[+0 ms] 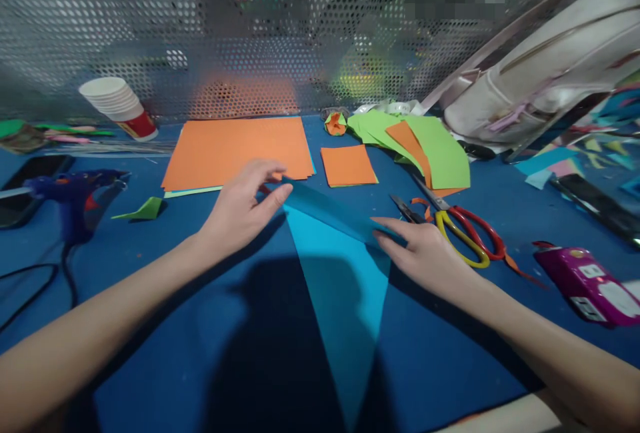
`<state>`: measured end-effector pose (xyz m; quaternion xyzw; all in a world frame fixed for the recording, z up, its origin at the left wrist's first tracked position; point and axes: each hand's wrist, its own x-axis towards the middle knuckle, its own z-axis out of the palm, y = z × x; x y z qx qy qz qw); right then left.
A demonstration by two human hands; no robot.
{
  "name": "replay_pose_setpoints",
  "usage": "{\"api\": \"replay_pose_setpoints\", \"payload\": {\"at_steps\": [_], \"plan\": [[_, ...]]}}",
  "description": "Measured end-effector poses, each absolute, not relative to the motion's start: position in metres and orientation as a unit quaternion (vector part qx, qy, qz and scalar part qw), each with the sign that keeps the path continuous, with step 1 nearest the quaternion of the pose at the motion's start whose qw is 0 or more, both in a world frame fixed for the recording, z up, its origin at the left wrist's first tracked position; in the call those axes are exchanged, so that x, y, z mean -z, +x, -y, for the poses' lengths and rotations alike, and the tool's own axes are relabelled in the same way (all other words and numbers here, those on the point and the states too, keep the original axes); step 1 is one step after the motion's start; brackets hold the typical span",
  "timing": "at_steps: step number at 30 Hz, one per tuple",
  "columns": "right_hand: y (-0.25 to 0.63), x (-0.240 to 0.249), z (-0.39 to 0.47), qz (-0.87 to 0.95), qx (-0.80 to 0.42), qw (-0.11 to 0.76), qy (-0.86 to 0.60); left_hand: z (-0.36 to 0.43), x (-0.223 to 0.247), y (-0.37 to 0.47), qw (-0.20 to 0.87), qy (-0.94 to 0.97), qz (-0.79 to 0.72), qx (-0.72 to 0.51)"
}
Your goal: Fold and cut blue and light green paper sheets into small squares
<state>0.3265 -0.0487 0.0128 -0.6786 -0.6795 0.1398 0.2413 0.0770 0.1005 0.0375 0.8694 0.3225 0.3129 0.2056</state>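
Note:
A blue paper sheet lies on the blue table, tapering to a point toward the near edge, its far part folded up into a darker flap. My left hand pinches the flap's upper left corner between thumb and fingers. At the flap's right end, my right hand holds the paper between thumb and forefinger. Just beyond my right hand lie red-and-yellow-handled scissors. Behind my left hand is a stack of orange sheets, with smaller orange squares to its right.
On the left are a blue glue gun with its cord, a phone and stacked paper cups. Green paper offcuts, a purple case and a white bag are at right. A perforated metal panel stands behind.

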Motion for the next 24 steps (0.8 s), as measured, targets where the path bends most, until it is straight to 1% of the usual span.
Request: {"api": "replay_pose_setpoints", "payload": {"at_steps": [2, 4, 8, 10, 12, 14, 19, 21, 24], "plan": [[0.331, -0.019, 0.044, 0.625, -0.181, 0.247, -0.718, -0.104, -0.036, 0.076, 0.226, 0.836, -0.342, -0.365], [0.333, -0.025, 0.040, 0.587, -0.221, 0.248, -0.738, -0.103, -0.033, 0.071, 0.225, 0.833, -0.353, -0.361], [0.333, -0.032, 0.040, 0.544, -0.317, 0.252, -0.735, -0.086, -0.023, 0.061, 0.194, 0.896, -0.320, -0.240], [0.332, -0.032, 0.041, 0.525, -0.362, 0.270, -0.722, -0.070, -0.016, 0.059, 0.187, 0.923, -0.282, -0.181], [0.331, -0.030, 0.043, 0.499, -0.398, 0.296, -0.711, -0.052, -0.009, 0.058, 0.177, 0.946, -0.232, -0.139], [0.331, -0.026, 0.046, 0.467, -0.434, 0.330, -0.696, -0.033, -0.006, 0.058, 0.148, 0.963, -0.181, -0.131], [0.327, -0.021, 0.057, 0.370, -0.547, 0.416, -0.625, -0.003, -0.016, 0.056, 0.153, 0.986, -0.071, 0.003], [0.325, -0.021, 0.063, 0.352, -0.564, 0.423, -0.616, -0.001, -0.021, 0.053, 0.146, 0.987, -0.048, 0.037], [0.324, -0.021, 0.071, 0.358, -0.564, 0.410, -0.621, -0.004, -0.025, 0.045, 0.141, 0.988, -0.038, 0.052]]}}
